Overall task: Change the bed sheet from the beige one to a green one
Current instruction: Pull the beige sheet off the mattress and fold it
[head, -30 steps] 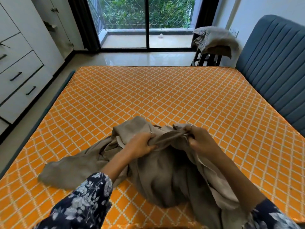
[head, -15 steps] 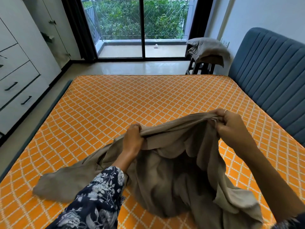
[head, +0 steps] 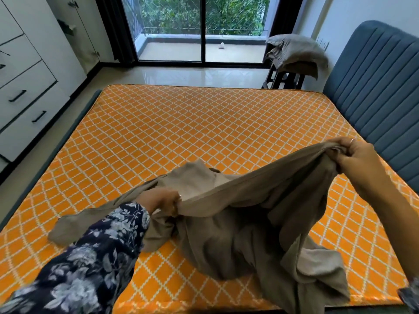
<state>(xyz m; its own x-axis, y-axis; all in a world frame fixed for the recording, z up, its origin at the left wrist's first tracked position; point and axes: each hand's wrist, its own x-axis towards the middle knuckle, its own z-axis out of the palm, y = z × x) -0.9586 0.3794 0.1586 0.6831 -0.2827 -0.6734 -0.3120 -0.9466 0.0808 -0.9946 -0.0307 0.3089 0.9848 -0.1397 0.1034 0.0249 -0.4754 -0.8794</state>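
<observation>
A person stretches one beige sheet (head: pixel 238 223) between two hands above a bare orange diamond-patterned mattress (head: pixel 181 132). The left hand (head: pixel 162 201), at lower centre of the frame, has its fingers curled around a gathered edge; the right hand (head: pixel 354 155), at the right edge of the frame, pinches another bunch of the same fabric higher up. The rest of the sheet sags in folds onto the mattress at lower centre. At upper right, one grey cloth bundle (head: pixel 294 53) lies on a dark stool (head: pixel 283 79) beside a blue padded headboard (head: pixel 381 87). Three white drawers (head: pixel 25 105) show at the left edge.
</observation>
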